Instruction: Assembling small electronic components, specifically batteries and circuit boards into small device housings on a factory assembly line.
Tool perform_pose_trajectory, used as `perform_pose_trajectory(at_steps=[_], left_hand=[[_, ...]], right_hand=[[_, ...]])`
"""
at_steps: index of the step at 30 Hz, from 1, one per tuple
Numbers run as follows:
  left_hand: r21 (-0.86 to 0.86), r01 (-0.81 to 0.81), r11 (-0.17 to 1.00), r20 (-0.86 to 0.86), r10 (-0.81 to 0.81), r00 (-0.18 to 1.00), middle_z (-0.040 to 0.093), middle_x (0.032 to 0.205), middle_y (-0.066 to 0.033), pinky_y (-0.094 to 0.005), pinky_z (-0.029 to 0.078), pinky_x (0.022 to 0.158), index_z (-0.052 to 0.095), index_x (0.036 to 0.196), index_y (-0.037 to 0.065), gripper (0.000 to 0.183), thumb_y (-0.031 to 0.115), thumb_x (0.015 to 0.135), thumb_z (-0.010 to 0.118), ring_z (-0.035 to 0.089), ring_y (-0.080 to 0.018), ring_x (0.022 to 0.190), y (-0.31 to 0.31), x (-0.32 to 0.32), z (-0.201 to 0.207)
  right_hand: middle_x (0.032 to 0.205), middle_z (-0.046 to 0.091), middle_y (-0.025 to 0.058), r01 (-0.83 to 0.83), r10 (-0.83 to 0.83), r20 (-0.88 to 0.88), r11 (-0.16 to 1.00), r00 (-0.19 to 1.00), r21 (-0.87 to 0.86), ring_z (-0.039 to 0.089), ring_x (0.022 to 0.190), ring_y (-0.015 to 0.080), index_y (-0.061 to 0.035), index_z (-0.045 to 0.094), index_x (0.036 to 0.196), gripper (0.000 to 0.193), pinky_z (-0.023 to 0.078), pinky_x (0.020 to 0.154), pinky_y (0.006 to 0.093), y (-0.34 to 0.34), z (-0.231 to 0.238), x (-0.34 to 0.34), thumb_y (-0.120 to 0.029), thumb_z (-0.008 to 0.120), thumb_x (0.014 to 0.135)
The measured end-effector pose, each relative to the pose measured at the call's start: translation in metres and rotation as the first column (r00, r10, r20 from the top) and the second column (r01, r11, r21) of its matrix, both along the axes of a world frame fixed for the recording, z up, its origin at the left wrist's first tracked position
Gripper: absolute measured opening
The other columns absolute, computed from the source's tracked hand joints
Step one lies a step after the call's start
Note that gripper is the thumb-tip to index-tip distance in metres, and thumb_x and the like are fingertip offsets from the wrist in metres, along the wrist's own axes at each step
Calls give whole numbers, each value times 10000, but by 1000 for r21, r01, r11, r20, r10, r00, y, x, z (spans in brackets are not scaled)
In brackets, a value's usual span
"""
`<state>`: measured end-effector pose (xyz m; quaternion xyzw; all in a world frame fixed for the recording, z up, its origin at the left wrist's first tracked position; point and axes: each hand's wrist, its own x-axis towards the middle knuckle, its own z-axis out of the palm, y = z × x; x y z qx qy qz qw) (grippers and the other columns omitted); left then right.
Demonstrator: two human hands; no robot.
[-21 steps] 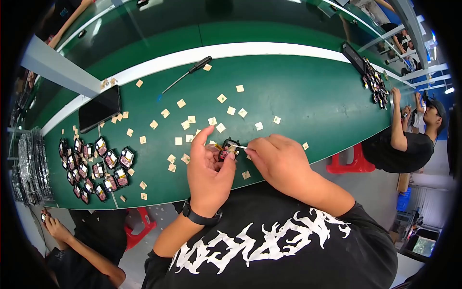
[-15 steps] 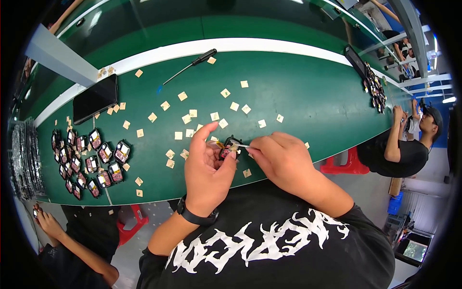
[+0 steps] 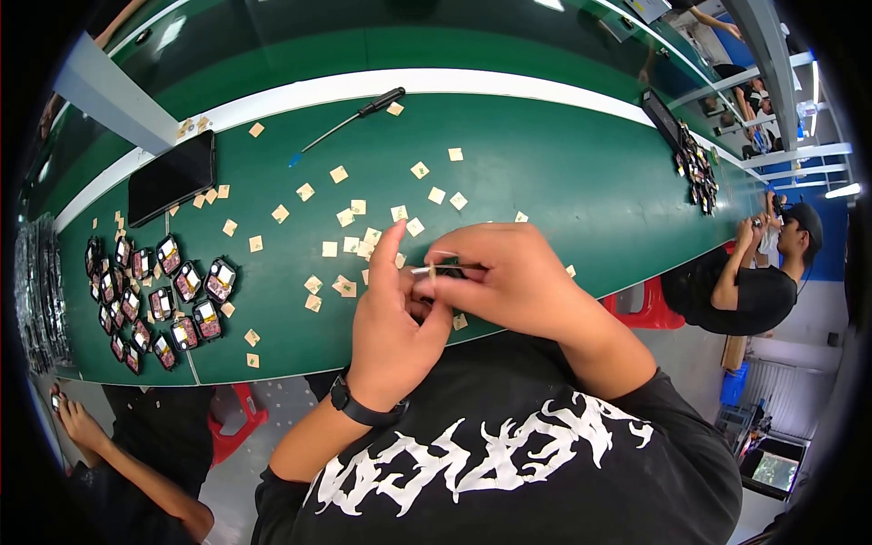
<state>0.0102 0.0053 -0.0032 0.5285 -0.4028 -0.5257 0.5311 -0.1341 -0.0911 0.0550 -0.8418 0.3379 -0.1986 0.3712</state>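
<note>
My left hand [image 3: 397, 322] is closed, index finger raised and thumb bent in, around a small black electronic casing; my fingers hide nearly all of it. My right hand [image 3: 518, 283] is pressed close against the left, its thumb and fingers pinching a thin silver metal tool [image 3: 422, 271] that looks like tweezers. The tip points left, over the left hand's fingers. Scattered on the green table beyond my hands are many small cream square pieces [image 3: 329, 249]. On the left lies a group of black casings [image 3: 220, 281] with pinkish boards and white and yellow parts inside.
A screwdriver [image 3: 354, 118] lies near the table's far edge. A black phone-like slab [image 3: 173, 178] is at the left, beside a grey post [image 3: 118, 95]. Dark small parts [image 3: 698, 173] are heaped at far right. Co-workers sit on both sides; red stools [image 3: 647, 307] stand nearby.
My right hand has moved left and rolled over the casing, now covering most of it. The metal tool's tip has shifted left. The whole view has slid slightly.
</note>
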Motion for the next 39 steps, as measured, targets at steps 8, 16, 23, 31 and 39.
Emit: perform_pose_trajectory(at_steps=[8, 16, 23, 31, 39], left_hand=[[88, 61, 994, -244, -37, 969, 681, 1036, -84, -233, 542, 704, 465, 1452, -32, 496, -22, 978, 610, 659, -91, 833, -3, 13, -1], [46, 14, 999, -209, -4, 978, 675, 1036, -73, -237, 551, 676, 601, 1295, -34, 297, -3, 999, 586, 676, -100, 848, 0, 10, 1], [-19, -27, 999, -115, 25, 993, 680, 997, -83, -246, 567, 698, 640, 1223, -29, 252, -32, 976, 596, 678, -104, 816, 1, 3, -7], [-39, -68, 997, -138, 62, 988, 680, 997, -90, -252, 566, 725, 642, 1205, -38, 242, -48, 967, 598, 692, -117, 837, 1, 2, -8], [-54, -80, 995, -146, 71, 987, 686, 986, -96, -255, 565, 721, 638, 1192, -53, 231, -53, 964, 600, 701, -124, 841, -1, 2, -10]], right_hand=[[732, 580, -53, 171, -243, 44, 791, 969, 588, 463, 619, -4, -15, 645, 897, 105, 354, 516, 202, 13, -12, -25, -19, 749, 885], [772, 579, -63, 170, -263, 70, 782, 962, 600, 449, 633, -14, -27, 618, 943, 130, 347, 530, 186, 21, -10, -23, -29, 744, 908], [711, 620, -40, 210, -263, 25, 821, 965, 531, 477, 593, -16, -12, 620, 960, 122, 354, 509, 190, 29, -4, -18, -33, 734, 920], [749, 686, 20, 202, -230, 61, 933, 971, 299, 518, 581, 21, 14, 663, 953, 107, 391, 512, 219, 34, -8, -19, -4, 752, 895], [720, 683, 66, 202, -239, 120, 945, 963, 258, 628, 601, 79, 15, 670, 980, 106, 482, 541, 234, 36, -16, -15, -22, 744, 913]])
